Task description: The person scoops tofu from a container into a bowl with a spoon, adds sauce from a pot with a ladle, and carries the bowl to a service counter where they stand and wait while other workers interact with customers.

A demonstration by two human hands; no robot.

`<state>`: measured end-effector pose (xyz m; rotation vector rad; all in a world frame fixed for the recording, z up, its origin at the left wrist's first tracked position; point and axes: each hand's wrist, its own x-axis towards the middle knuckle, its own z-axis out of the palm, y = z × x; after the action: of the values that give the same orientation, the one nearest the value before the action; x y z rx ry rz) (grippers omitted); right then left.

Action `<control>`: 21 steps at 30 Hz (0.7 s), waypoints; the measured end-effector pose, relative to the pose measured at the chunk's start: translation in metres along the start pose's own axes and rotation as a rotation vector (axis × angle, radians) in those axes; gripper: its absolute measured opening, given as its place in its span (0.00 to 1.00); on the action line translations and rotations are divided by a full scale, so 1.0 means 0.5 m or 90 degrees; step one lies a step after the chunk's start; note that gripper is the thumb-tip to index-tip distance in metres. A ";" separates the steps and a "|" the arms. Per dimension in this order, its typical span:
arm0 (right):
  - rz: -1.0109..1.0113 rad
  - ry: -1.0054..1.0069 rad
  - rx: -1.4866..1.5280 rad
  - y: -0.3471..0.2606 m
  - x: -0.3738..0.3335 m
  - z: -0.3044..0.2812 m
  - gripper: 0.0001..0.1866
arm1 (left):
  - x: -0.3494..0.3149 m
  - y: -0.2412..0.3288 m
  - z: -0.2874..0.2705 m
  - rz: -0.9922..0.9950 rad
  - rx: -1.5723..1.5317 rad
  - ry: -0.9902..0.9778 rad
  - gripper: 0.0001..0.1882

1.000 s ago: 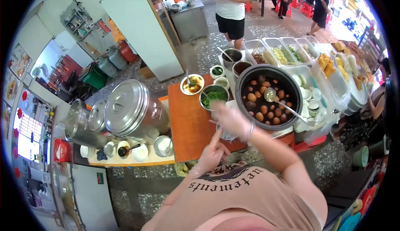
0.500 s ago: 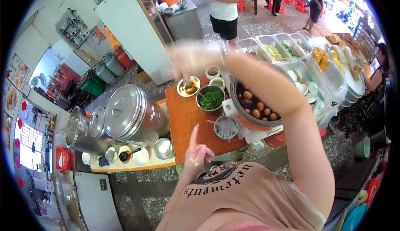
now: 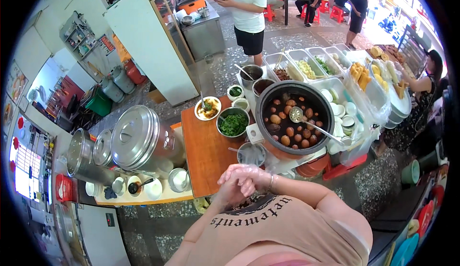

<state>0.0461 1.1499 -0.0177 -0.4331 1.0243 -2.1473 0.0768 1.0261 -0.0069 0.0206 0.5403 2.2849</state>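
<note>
My left hand [image 3: 230,190] and my right hand [image 3: 250,175] are clasped together in front of my chest, fingers folded over each other. A thin clear glove seems to cover the right one. Just beyond them stands a bowl lined with clear plastic [image 3: 251,154], on the near right of the brown board [image 3: 205,151]. Farther off on that board are a steel bowl of chopped greens [image 3: 233,124] and a white bowl of food in brown sauce [image 3: 207,108] with a spoon standing in it.
To the right sits a large dark pot of eggs in broth [image 3: 287,141], a slotted ladle [image 3: 296,115] resting in it. Tubs of toppings [image 3: 305,68] line the back. Big lidded steel pots [image 3: 136,136] stand left. A person in a white shirt [image 3: 250,7] stands beyond.
My right hand has come back from above the sauced bowl to my chest and closed together with my left hand, whose index finger was pointing out. The ladle in the egg pot now shows.
</note>
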 end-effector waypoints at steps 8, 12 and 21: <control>-0.111 0.158 -0.104 -0.002 -0.028 0.013 0.12 | 0.017 -0.022 -0.008 0.163 0.242 0.152 0.19; -0.146 0.181 -0.202 -0.007 -0.033 0.020 0.14 | 0.014 -0.021 -0.008 0.186 0.298 0.194 0.17; -0.358 0.278 -0.579 -0.041 -0.055 0.025 0.29 | 0.018 -0.006 0.033 0.240 0.437 0.119 0.27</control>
<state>0.0628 1.1720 0.0064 -0.7489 2.3744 -2.1643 0.0756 1.0406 0.0056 0.2662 1.5039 2.3498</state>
